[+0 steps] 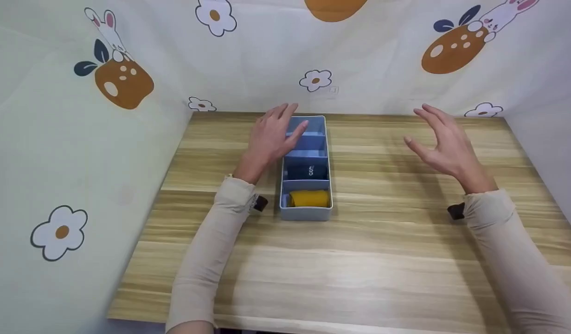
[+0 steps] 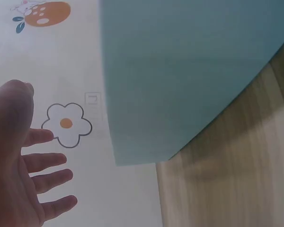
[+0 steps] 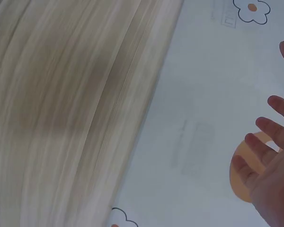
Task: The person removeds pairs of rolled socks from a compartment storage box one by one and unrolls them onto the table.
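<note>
If you look toward 11 o'clock on the wood table [image 1: 382,260], there's a blue 4-slot box [image 1: 306,214].

Left hand [image 1: 272,135] is loose at its 10 o'clock side, thumb wide, gripping nothing; can't tell if it touches. Right hand [image 1: 447,144] is well apart at 3 o'clock, fingers slightly bent, nothing in it. Yellow cylinder [image 1: 310,198] sits in the 6 o'clock slot, dark lettered item [image 1: 300,171] 1 slot toward 12.

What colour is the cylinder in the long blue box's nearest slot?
The cylinder is yellow, clearest in the head view.
</note>
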Tool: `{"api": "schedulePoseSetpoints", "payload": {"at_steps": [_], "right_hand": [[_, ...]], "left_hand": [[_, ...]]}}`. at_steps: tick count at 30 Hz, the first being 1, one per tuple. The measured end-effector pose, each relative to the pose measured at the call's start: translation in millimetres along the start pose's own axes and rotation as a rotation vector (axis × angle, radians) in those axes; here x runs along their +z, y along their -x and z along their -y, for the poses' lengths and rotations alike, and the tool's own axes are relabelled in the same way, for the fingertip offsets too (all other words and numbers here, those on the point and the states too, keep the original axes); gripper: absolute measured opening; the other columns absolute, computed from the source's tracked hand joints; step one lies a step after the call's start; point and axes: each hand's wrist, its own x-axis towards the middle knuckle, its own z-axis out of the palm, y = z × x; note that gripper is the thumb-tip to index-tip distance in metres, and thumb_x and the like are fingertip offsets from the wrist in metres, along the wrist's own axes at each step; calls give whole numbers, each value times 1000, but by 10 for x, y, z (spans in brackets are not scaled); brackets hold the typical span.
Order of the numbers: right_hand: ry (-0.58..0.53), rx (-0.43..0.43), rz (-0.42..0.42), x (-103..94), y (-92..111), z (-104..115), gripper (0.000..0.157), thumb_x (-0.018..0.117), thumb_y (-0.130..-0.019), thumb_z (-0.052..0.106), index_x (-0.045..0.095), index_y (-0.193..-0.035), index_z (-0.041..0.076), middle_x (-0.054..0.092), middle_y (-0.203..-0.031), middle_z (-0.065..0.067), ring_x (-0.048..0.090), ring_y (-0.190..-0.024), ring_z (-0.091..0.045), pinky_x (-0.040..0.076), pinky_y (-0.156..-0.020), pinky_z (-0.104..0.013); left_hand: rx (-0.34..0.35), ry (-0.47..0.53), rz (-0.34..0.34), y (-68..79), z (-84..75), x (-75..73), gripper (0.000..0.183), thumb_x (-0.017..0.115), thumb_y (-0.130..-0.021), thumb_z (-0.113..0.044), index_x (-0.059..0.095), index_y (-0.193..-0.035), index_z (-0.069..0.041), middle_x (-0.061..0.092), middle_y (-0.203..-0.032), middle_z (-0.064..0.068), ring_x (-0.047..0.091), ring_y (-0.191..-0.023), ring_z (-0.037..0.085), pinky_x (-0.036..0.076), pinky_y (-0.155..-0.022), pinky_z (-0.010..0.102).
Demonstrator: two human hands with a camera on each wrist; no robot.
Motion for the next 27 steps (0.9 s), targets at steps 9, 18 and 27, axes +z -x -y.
{"api": "schedulePoseSetpoints", "payload": {"at_steps": [9,18,27], "right_hand": [[-61,-82,-12,143,-11,172,62,74,-98,34,58,-157,23,53,-165,-8,46,-154,-37,37,-120,-70],[-83,-159,26,248,-40,386,60,73,-100,28,56,-158,26,59,-158,-6,51,-150,-32,42,-118,-65],[-131,-203,32,411,-23,508,55,73,-100,23,61,-153,17,64,-154,-8,56,-146,-33,43,-118,-61]], "left_hand": [[-44,79,-8,175,178,96,72,39,-111,-67,42,-167,-22,45,-172,10,48,-156,33,39,-128,54],[-90,174,9,295,315,195,77,35,-109,-72,34,-170,-25,45,-172,7,53,-151,36,43,-125,56],[-100,246,20,383,388,302,55,37,-116,-52,43,-165,-29,53,-165,11,58,-145,39,48,-118,61]]}}
